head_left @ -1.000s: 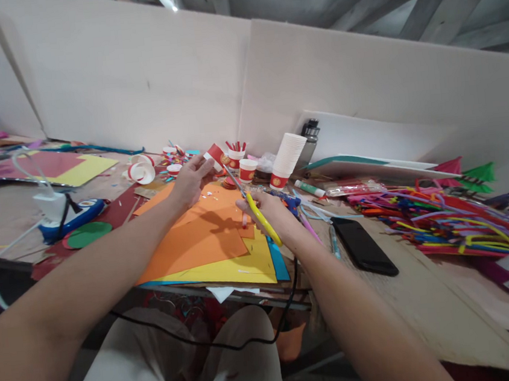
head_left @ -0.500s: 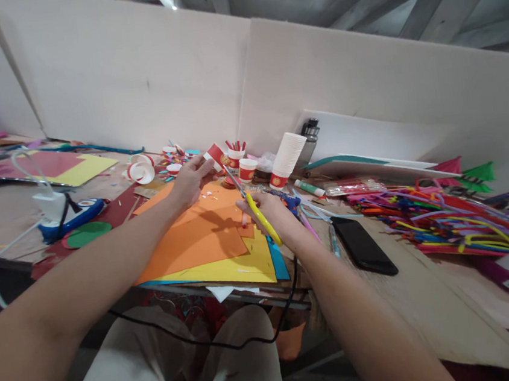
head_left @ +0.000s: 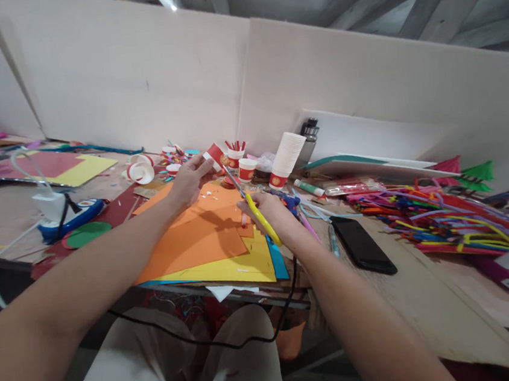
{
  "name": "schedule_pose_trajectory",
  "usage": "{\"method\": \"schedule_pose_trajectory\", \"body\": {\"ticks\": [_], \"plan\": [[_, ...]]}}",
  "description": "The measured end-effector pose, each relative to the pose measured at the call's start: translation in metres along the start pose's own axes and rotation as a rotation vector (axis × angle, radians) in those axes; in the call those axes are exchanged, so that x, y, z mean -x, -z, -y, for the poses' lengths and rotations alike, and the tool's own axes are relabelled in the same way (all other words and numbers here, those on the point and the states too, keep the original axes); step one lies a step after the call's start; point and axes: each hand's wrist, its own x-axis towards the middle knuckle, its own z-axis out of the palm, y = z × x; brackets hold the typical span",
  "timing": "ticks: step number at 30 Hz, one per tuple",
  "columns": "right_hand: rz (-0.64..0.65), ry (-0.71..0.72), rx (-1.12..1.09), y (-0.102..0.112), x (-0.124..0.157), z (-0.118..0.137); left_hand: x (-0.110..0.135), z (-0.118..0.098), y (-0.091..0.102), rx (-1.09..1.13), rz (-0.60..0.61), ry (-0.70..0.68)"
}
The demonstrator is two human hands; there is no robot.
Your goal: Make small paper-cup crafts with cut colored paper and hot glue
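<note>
Between the fingers of my left hand is a red and white paper cup piece with a gold mark, raised above the sheets. My right hand is wrapped round the yellow handles of a pair of scissors. The blades point up and left, their tips at the lower right edge of the cup piece. Whether they are cutting into it I cannot tell. Beneath both hands lie orange paper and yellow paper, with small white scraps on the orange.
Behind my hands stand a paper cup and a tall cup stack. To the right lie a black phone and a heap of pipe cleaners. A blue power strip sits left. A black cable crosses above my lap.
Almost nothing differs. Both hands, the cup piece and the scissors keep nearly the same place; the whole view has shifted very slightly.
</note>
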Motion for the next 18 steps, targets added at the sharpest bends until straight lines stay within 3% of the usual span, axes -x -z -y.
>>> {"method": "schedule_pose_trajectory", "body": {"ticks": [18], "plan": [[-0.015,-0.013,-0.016,-0.0026,-0.0003,-0.0018,-0.0016,0.0021,0.0017,-0.007,0.003,-0.011]]}}
